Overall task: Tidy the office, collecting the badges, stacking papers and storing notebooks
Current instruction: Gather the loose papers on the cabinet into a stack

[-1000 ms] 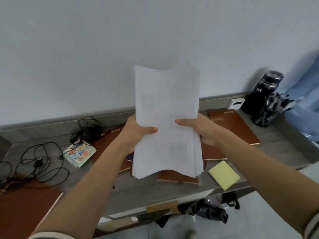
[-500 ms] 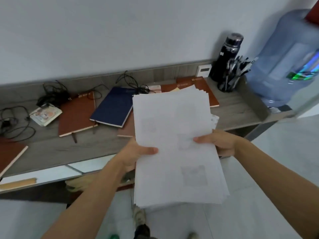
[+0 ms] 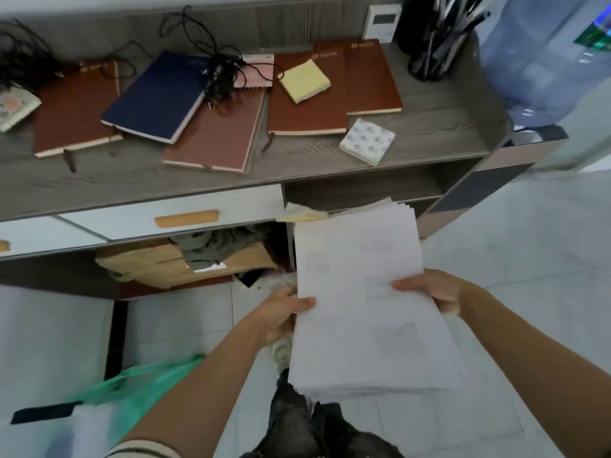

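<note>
A thick stack of white papers [image 3: 360, 292] hangs flat in front of me, below the desk's edge. My left hand [image 3: 281, 314] grips its left side with the thumb on top. My right hand [image 3: 429, 290] grips its right side the same way. The stack's far end reaches toward the open shelf [image 3: 363, 190] under the desk top. On the grey desk [image 3: 429, 127] lie several brown notebooks [image 3: 307, 104] and one dark blue notebook [image 3: 155, 97]. Tangled black lanyard cords [image 3: 221, 77] lie over the notebooks.
A yellow sticky pad [image 3: 304, 81] and a patterned white pad [image 3: 367, 140] lie on the desk. A pen holder [image 3: 436, 44] and a water jug [image 3: 542, 54] stand at the right. Drawers [image 3: 165, 219], cardboard [image 3: 158, 262] and a green bag [image 3: 139, 381] are below left.
The paper stack came down from chest height in front of the wall to below the desk edge. My view tilted down toward the shelf and floor. Both hands kept their grip.
</note>
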